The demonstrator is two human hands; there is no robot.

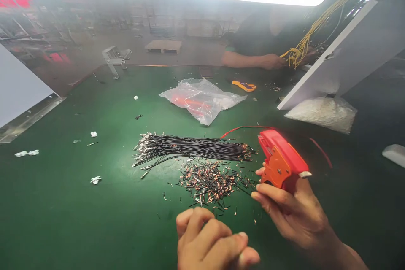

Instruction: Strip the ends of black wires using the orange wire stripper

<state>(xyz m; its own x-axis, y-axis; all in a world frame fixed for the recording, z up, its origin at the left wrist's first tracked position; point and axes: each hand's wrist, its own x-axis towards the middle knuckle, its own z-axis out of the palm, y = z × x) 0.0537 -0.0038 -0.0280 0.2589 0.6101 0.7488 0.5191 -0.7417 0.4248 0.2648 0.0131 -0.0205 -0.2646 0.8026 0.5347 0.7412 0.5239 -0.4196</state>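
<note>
My right hand (294,211) grips a red and orange wire stripper (281,162), its jaws pointing up and to the left. Low in the middle, my left hand (215,242) is closed with curled fingers; whatever it may hold is hidden. Beyond the hands lies a bundle of black wires (193,145), with silvery tips at the left end and coppery ends at the right. Between the bundle and my left hand spreads a pile of black and copper wire scraps (210,181). A thin red wire (243,127) curves behind the bundle and the stripper.
A clear plastic bag (205,97) with something red inside lies farther back, near a yellow tool (244,85). A slanted white panel (329,57) and a bag of pale pieces (325,114) stand at right. Across the green table (63,211), another person's hand (272,61) is near yellow wires (300,48).
</note>
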